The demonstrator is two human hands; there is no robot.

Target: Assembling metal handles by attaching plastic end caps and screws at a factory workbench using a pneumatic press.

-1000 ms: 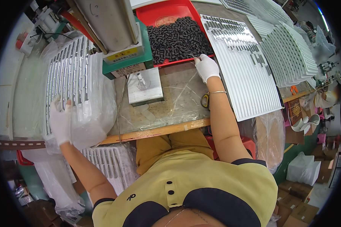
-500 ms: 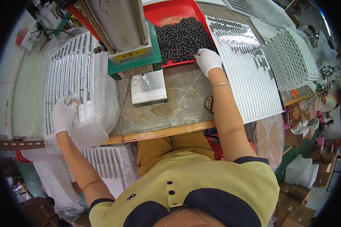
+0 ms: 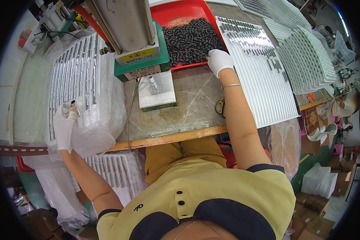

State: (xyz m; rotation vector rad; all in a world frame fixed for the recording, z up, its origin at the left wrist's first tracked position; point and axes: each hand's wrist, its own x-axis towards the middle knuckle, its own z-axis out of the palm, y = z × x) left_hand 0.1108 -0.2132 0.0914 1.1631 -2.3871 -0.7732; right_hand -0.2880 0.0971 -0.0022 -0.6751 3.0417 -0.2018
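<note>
White gloves cover both of my hands. My left hand is closed around one or more short shiny metal tubes, just above the near part of a white ribbed tray lined with rows of similar tubes. Over at the red bin's near right corner, my right hand has its fingers curled together; whatever they hold is hidden. Beside those fingertips lies a heap of small black sleeves in the red bin. Between my hands, a metal pin stands upright on a square metal block under a press.
The press has a green base plate and a thick cylinder. A second white ribbed tray, partly filled with metal pieces, lies right of the red bin. Yellow-handled scissors rest near the wooden table edge. White trays are stacked far right.
My left hand has risen slightly from the tray and turned, with tube ends now showing at its fingers. My right hand has barely shifted at the bin's corner, its fingers more curled.
</note>
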